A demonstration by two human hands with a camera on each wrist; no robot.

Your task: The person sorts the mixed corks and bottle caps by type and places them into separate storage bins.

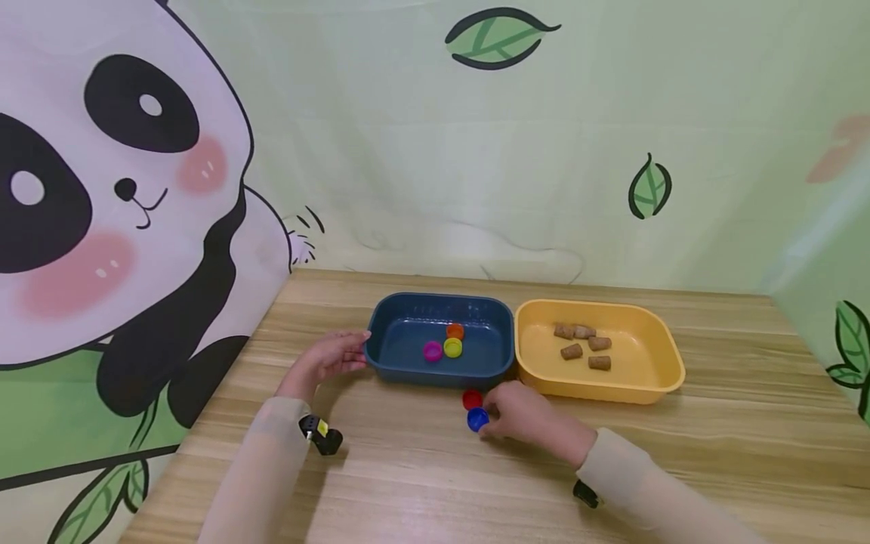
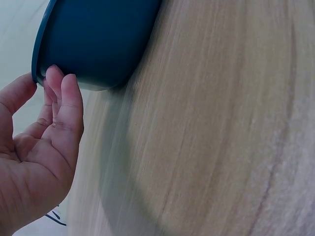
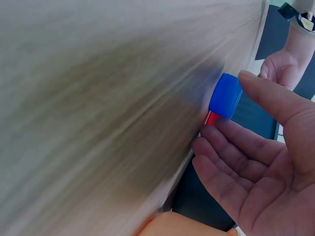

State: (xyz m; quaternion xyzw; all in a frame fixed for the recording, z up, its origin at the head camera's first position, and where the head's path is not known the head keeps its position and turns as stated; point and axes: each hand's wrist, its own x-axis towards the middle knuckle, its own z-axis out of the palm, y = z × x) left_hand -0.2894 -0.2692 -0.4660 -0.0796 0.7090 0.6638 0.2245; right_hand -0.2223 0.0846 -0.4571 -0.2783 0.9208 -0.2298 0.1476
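Observation:
My left hand [image 1: 333, 355] is at the left end of a dark blue tray [image 1: 408, 370], thumb and fingertips on its rim; the left wrist view shows the fingers bent against the tray's outer wall [image 2: 98, 44]. Inside the tray lie an orange cap [image 1: 455, 331], a yellow cap [image 1: 452, 347] and a magenta cap [image 1: 433, 351]. In front of it, my right hand [image 1: 523, 414] holds a blue bottle cap [image 1: 478, 419] between thumb and fingers, low over the table. A red cap [image 1: 472, 399] is right behind the blue one, partly hidden in the right wrist view.
A yellow tray [image 1: 652, 389] with several brown corks [image 1: 600, 363] stands against the blue tray's right side. Both trays rest on a wood-grain table [image 1: 394, 483]. Behind the table hangs a cloth backdrop [image 1: 408, 151] printed with a panda and leaves.

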